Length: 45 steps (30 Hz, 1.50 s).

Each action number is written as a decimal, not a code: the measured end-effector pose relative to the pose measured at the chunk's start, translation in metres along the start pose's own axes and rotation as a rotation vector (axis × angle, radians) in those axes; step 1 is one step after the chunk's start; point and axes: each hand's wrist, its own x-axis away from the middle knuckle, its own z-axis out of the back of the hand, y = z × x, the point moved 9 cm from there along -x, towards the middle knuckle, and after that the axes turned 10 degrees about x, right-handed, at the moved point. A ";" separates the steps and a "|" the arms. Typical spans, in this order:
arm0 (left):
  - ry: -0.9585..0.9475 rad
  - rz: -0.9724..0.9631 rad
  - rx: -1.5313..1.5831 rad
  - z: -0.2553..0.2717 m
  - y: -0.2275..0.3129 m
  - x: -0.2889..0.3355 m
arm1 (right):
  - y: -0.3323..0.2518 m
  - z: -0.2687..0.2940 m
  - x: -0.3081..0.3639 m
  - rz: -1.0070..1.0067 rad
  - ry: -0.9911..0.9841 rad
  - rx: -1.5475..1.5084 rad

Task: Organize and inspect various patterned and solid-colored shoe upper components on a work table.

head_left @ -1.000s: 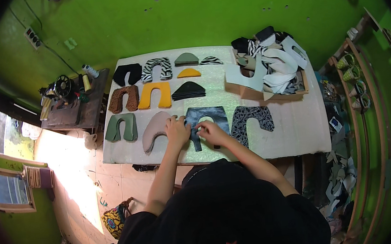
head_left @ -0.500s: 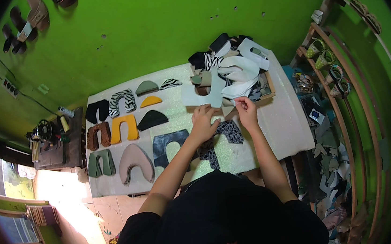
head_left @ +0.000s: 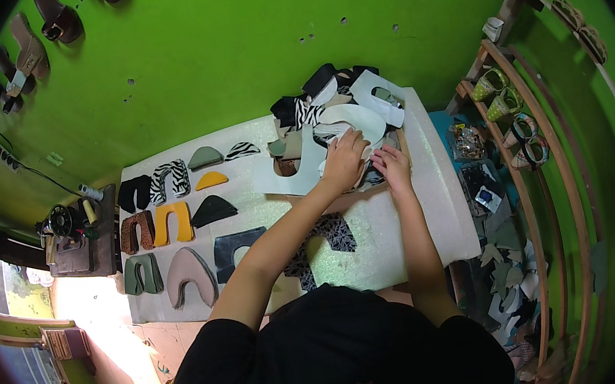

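**Both hands on the heap of cut shoe pieces**

Here, left hand [head_left: 344, 160] laid palm down, fingers spread, on a large white U-shaped piece [head_left: 305, 170] at the near edge of the heap of cut pieces [head_left: 336, 108]. Forearm stretched long and nearly straight from the lower middle of the view, slanting up and to the right across the table [head_left: 428, 217]. Not closed round anything; pressing flat on the white piece rather than gripping it.

Right hand [head_left: 394, 165] just beside it, to the right, fingers curled down onto the heap's near edge. Whether pinching a piece or only resting there: cannot tell, fingertips hidden among the scraps. Right forearm running almost straight up from the dark-sleeved shoulder.

White U-shaped piece lying flat, long axis roughly left to right, its two legs reaching toward the left and slightly toward the wearer, its closed bend under the left hand. Heap itself at the far right part of the table, against the green wall [head_left: 235, 51]: white, black, zebra-striped and beige pieces overlapping.

Under the left forearm, a dark patterned piece [head_left: 334, 234] flat on the pale table cover. Further left, sorted pieces in rows: a yellow U-shape [head_left: 172, 223], a brown one [head_left: 136, 232], a zebra-striped one [head_left: 170, 180], a pink rounded one [head_left: 190, 276], a green pair [head_left: 143, 274].

Beyond the table's left edge, a small black sewing machine [head_left: 66, 222]. Off to the right, a curved wooden rack [head_left: 544, 191] with shoes on it.
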 end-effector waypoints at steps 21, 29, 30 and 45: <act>-0.057 0.166 0.006 -0.007 -0.031 -0.034 | 0.018 -0.001 -0.008 -0.210 -0.075 -0.288; -0.125 0.271 -0.157 -0.026 -0.033 -0.020 | 0.024 -0.007 -0.019 -0.210 -0.095 -0.413; -0.113 0.257 -0.159 -0.025 -0.032 -0.019 | 0.022 -0.009 -0.018 -0.208 -0.100 -0.413; 0.249 0.508 0.230 0.034 -0.088 -0.017 | 0.011 -0.035 -0.012 -0.026 -0.112 0.035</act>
